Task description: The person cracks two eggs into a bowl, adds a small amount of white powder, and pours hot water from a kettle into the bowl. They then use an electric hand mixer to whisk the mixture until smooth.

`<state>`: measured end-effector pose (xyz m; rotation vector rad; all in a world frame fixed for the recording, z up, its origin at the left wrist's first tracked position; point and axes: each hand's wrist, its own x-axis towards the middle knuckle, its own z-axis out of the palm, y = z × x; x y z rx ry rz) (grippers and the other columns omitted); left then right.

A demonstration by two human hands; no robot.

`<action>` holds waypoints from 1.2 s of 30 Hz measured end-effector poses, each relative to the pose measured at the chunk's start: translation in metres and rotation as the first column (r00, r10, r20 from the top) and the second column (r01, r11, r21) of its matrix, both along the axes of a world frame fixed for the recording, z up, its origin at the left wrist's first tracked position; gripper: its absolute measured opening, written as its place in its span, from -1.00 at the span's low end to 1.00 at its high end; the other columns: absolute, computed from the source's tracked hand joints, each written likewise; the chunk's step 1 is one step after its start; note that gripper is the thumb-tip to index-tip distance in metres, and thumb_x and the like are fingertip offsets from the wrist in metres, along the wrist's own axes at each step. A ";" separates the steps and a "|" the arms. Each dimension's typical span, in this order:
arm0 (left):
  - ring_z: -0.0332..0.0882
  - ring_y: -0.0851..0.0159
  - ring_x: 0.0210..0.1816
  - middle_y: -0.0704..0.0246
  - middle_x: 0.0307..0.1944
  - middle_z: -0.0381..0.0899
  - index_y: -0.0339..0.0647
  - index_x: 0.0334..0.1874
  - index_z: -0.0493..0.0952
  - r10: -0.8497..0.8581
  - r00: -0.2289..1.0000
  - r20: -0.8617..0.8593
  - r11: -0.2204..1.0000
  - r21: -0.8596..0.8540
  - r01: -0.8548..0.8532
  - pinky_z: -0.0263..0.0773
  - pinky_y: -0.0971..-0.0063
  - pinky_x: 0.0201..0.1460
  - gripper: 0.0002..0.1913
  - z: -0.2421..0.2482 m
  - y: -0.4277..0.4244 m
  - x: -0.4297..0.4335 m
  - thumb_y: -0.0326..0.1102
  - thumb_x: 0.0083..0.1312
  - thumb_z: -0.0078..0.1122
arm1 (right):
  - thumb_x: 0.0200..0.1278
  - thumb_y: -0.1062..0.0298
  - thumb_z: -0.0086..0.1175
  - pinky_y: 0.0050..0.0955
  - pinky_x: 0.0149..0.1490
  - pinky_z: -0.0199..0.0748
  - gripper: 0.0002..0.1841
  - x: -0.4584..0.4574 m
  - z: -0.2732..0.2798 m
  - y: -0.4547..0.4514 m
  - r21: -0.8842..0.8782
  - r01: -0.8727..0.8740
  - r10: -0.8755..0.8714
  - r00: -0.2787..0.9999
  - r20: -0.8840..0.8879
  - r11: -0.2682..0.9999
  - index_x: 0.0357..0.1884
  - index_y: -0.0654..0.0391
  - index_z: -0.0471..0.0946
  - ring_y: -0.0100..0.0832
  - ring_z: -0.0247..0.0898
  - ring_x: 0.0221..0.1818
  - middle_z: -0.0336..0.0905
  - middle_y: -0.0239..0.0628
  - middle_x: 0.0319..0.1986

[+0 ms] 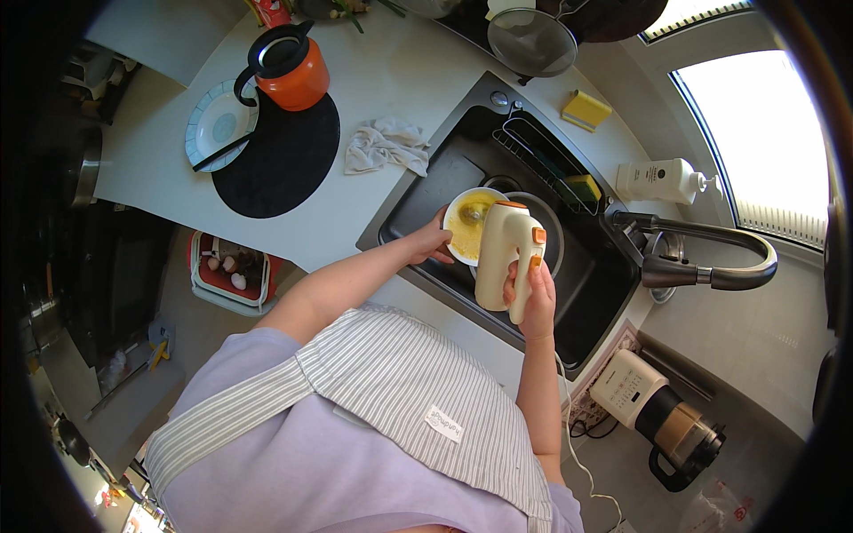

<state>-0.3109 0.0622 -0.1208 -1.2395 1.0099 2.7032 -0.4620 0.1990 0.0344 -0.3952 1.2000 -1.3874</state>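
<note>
My left hand (pixel 432 238) grips the rim of a white bowl (pixel 449 244) from its left side. Yellow beaten-egg mixture (pixel 465 238) with froth lies inside, and a whisk beater (pixel 473 212) dips into it. Above the sink, my right hand (pixel 536 300) is wrapped around the handle of a cream electric hand mixer (pixel 494 266) with orange buttons. The mixer's body hides part of the bowl's right side. Beneath both, a round metal pan or basin (pixel 552 233) sits in the dark sink (pixel 593 293). From the mixer side a white cord (pixel 572 440) runs down past my right arm.
A curved faucet (pixel 706 266) reaches out at the right, near a white pump bottle (pixel 656 180). A crumpled cloth (pixel 386 146), an orange jug (pixel 293 76) and a patterned plate (pixel 206 126) stand on the left counter. Eggshells lie in a bin (pixel 256 303) below; a blender (pixel 660 406) is lower right.
</note>
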 end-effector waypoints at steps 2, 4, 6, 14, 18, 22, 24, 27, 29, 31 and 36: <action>0.65 0.25 -0.24 0.23 0.15 0.36 0.32 0.45 -0.31 -0.007 1.000 -0.002 1.000 -0.001 0.007 0.62 0.31 -0.24 -0.11 -0.001 0.000 -0.001 -0.54 0.12 -0.18 | 0.42 0.13 -0.19 -0.56 -0.44 0.25 -0.70 -0.001 0.001 0.000 -0.002 0.006 -0.005 1.000 0.015 1.000 -0.08 0.18 0.30 -0.51 0.26 -0.56 0.37 -0.29 -0.31; 0.65 0.28 -0.27 0.24 0.12 0.38 0.32 0.45 -0.32 -0.003 1.000 -0.004 1.000 0.001 0.003 0.62 0.33 -0.26 -0.11 -0.003 0.001 -0.002 -0.54 0.12 -0.17 | 0.42 0.13 -0.20 -0.56 -0.44 0.25 -0.70 -0.002 0.002 0.000 -0.002 0.001 -0.001 1.000 0.029 1.000 -0.08 0.18 0.30 -0.51 0.26 -0.56 0.37 -0.30 -0.32; 0.64 0.29 -0.28 0.24 0.10 0.40 0.32 0.46 -0.32 0.000 1.000 -0.003 1.000 0.002 0.000 0.63 0.34 -0.27 -0.11 -0.004 0.001 -0.002 -0.53 0.13 -0.17 | 0.42 0.13 -0.20 -0.56 -0.44 0.26 -0.71 -0.003 0.004 -0.001 0.001 -0.010 0.010 0.999 0.041 1.000 -0.08 0.18 0.30 -0.52 0.26 -0.56 0.37 -0.30 -0.32; 0.65 0.30 -0.29 0.23 0.07 0.44 0.29 0.46 -0.31 -0.015 1.000 0.001 1.000 -0.007 0.015 0.62 0.33 -0.26 -0.11 -0.003 0.001 0.001 -0.52 0.13 -0.14 | 0.43 0.12 -0.21 -0.56 -0.45 0.26 -0.71 -0.006 0.006 0.000 0.014 -0.008 0.007 0.997 0.078 1.000 -0.11 0.18 0.32 -0.53 0.26 -0.56 0.38 -0.31 -0.33; 0.65 0.30 -0.30 0.22 0.03 0.48 0.28 0.46 -0.32 -0.016 1.000 0.003 1.000 -0.012 0.016 0.62 0.35 -0.27 -0.09 -0.002 0.001 0.001 -0.51 0.11 -0.12 | 0.43 0.12 -0.21 -0.57 -0.47 0.25 -0.70 -0.007 0.008 0.002 0.017 -0.020 0.018 0.994 0.106 1.000 -0.09 0.17 0.32 -0.54 0.25 -0.57 0.38 -0.31 -0.33; 0.66 0.30 -0.31 0.23 0.00 0.50 0.28 0.46 -0.33 -0.002 1.000 0.007 1.000 -0.010 0.002 0.62 0.36 -0.28 -0.08 -0.005 0.000 0.001 -0.49 0.10 -0.10 | 0.44 0.12 -0.22 -0.58 -0.49 0.24 -0.69 -0.006 0.014 0.002 0.037 -0.019 0.014 0.992 0.128 0.999 -0.04 0.18 0.31 -0.55 0.25 -0.57 0.38 -0.32 -0.33; 0.66 0.30 -0.31 0.23 0.00 0.50 0.29 0.46 -0.33 0.003 1.000 0.006 1.000 -0.009 -0.003 0.61 0.36 -0.27 -0.08 -0.005 0.000 0.002 -0.49 0.09 -0.10 | 0.44 0.12 -0.22 -0.58 -0.49 0.24 -0.68 -0.005 0.017 0.002 0.036 -0.022 0.017 0.990 0.139 0.999 -0.01 0.18 0.30 -0.55 0.26 -0.57 0.38 -0.32 -0.33; 0.65 0.30 -0.30 0.24 0.01 0.49 0.30 0.46 -0.32 0.003 1.000 -0.003 1.000 -0.008 -0.003 0.61 0.35 -0.26 -0.08 -0.006 -0.002 0.002 -0.49 0.09 -0.11 | 0.44 0.13 -0.22 -0.58 -0.50 0.24 -0.67 -0.008 0.018 0.004 0.057 -0.022 0.013 0.988 0.152 0.998 0.01 0.18 0.30 -0.55 0.26 -0.57 0.38 -0.32 -0.33; 0.65 0.29 -0.29 0.24 0.02 0.48 0.31 0.46 -0.31 0.003 1.000 -0.002 1.000 -0.008 -0.003 0.61 0.35 -0.25 -0.08 -0.006 -0.003 0.002 -0.49 0.09 -0.11 | 0.44 0.13 -0.23 -0.58 -0.50 0.25 -0.67 -0.008 0.018 0.005 0.060 -0.023 0.014 0.989 0.147 0.998 0.01 0.17 0.30 -0.55 0.26 -0.58 0.38 -0.32 -0.34; 0.65 0.29 -0.28 0.24 0.04 0.46 0.30 0.46 -0.30 -0.002 1.000 0.000 1.000 -0.008 0.002 0.61 0.35 -0.24 -0.09 -0.004 -0.004 0.002 -0.50 0.09 -0.12 | 0.44 0.13 -0.23 -0.58 -0.50 0.25 -0.67 -0.009 0.018 0.006 0.065 -0.028 0.019 0.990 0.138 0.997 0.02 0.17 0.30 -0.55 0.26 -0.58 0.38 -0.32 -0.34; 0.66 0.28 -0.26 0.23 0.09 0.41 0.25 0.45 -0.28 -0.003 1.000 0.005 1.000 -0.029 0.003 0.61 0.34 -0.22 -0.11 0.005 -0.004 0.003 -0.50 0.09 -0.13 | 0.43 0.12 -0.22 -0.60 -0.51 0.25 -0.67 -0.009 0.022 0.005 0.082 -0.073 0.067 0.994 0.081 0.994 0.02 0.17 0.31 -0.56 0.26 -0.59 0.39 -0.32 -0.34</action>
